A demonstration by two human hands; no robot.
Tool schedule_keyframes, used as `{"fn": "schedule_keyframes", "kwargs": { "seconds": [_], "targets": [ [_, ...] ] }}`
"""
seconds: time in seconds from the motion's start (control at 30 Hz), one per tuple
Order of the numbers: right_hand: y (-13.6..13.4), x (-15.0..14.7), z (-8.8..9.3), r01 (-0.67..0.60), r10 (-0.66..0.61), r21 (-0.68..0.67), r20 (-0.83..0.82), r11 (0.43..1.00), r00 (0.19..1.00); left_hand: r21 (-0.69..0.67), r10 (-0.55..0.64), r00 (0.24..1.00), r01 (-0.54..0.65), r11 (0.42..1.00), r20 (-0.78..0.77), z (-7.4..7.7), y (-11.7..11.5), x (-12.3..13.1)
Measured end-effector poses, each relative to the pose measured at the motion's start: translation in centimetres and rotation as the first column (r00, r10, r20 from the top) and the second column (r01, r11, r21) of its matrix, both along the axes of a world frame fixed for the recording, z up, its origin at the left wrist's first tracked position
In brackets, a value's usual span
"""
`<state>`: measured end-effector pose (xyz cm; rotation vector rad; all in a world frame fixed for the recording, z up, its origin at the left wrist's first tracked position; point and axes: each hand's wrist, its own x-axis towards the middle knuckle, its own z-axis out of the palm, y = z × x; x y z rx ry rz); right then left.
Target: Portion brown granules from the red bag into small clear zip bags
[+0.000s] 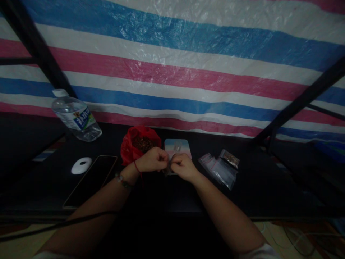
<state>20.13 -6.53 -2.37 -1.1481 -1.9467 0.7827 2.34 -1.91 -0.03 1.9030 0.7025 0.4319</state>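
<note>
My left hand [154,159] and my right hand [183,166] meet at the middle of the dark table, fingers pinched. Between them hangs a small clear plastic bag [168,169], gripped by both; its contents are too dim to make out. Just behind lies a flat pastel blue and pink item [172,144], with a small clear object [177,146] on top. Beside my left hand stands an open red plastic bag [128,145] holding brown dried bits [144,143]. Right of my right hand are several empty clear zip bags [219,171] and one filled zip bag [230,158].
On the left are a clear plastic bottle [77,117], a white rounded device [81,166] and a dark phone [93,180]. A striped plastic sheet [188,75] hangs behind the table [258,183]. Dark metal posts [299,97] slant at either side.
</note>
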Motion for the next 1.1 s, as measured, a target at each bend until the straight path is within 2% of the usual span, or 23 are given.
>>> {"fn": "schedule_keyframes", "kwargs": {
  "seconds": [0.13, 0.23, 0.3, 0.37, 0.43, 0.5, 0.57, 0.67, 0.73, 0.8, 0.87, 0.97, 1.03, 1.1],
  "targets": [
    [0.3, 0.7, 0.2, 0.147, -0.146, 0.034, -0.03, 0.989, 0.989, 0.119, 0.029, 0.997, -0.037, 0.992, 0.072, -0.2, 1.1, -0.8],
    [0.4, 0.9, 0.4, 0.149, -0.137, 0.187, -0.079, 0.971, 0.987, 0.26, -0.018, 0.989, -0.02, 0.965, 0.144, -0.3, 1.5, -1.0],
    [0.3, 0.9, 0.6, 0.168, -0.127, 0.309, -0.147, 0.936, 0.981, 0.344, -0.078, 0.979, 0.007, 0.939, 0.19, -0.3, 1.5, -0.9],
    [0.1, 0.8, 0.8, 0.17, -0.11, 0.366, -0.179, 0.915, 0.978, 0.429, -0.124, 0.968, 0.018, 0.903, 0.219, -0.3, 1.4, -0.9],
    [-0.1, 0.7, 0.8, 0.114, -0.067, 0.329, -0.149, 0.937, 0.986, 0.49, -0.138, 0.965, 0.011, 0.872, 0.223, -0.2, 1.3, -1.0],
    [-0.2, 0.5, 0.6, 0.023, 0.0, 0.195, -0.12, 0.98, 0.993, 0.524, -0.129, 0.965, -0.011, 0.851, 0.23, -0.1, 1.3, -1.2],
    [-0.2, 0.3, 0.4, -0.042, 0.049, 0.05, -0.144, 0.998, 0.988, 0.53, -0.096, 0.961, -0.059, 0.846, 0.26, 0.1, 1.4, -1.5],
    [-0.1, 0.2, 0.1, -0.07, 0.052, -0.077, -0.218, 0.995, 0.975, 0.512, -0.025, 0.942, -0.159, 0.844, 0.334, 0.2, 1.8, -2.1],
    [0.1, 0.1, -0.1, -0.034, 0.005, -0.113, -0.252, 0.993, 0.968, 0.507, 0.034, 0.924, -0.239, 0.829, 0.381, 0.3, 2.0, -2.4],
    [0.3, 0.0, -0.3, 0.033, -0.074, -0.141, -0.302, 0.99, 0.95, 0.505, 0.103, 0.906, -0.32, 0.802, 0.411, 0.2, 2.2, -2.5],
    [0.6, -0.2, -0.5, 0.09, -0.158, -0.186, -0.394, 0.979, 0.906, 0.525, 0.194, 0.892, -0.404, 0.749, 0.409, 0.0, 2.4, -2.5],
    [0.9, -0.5, -0.5, 0.119, -0.255, -0.28, -0.52, 0.952, 0.816, 0.64, 0.387, 0.872, -0.484, 0.597, 0.299, -0.1, 2.8, -2.6],
    [1.1, -0.7, -0.2, 0.141, -0.298, -0.311, -0.546, 0.94, 0.783, 0.731, 0.531, 0.833, -0.458, 0.505, 0.156, 0.1, 3.2, -3.0],
    [1.5, -0.9, 0.2, 0.178, -0.323, -0.306, -0.535, 0.935, 0.781, 0.779, 0.642, 0.766, -0.389, 0.492, -0.023, 0.3, 3.7, -3.6]
  ]
}}
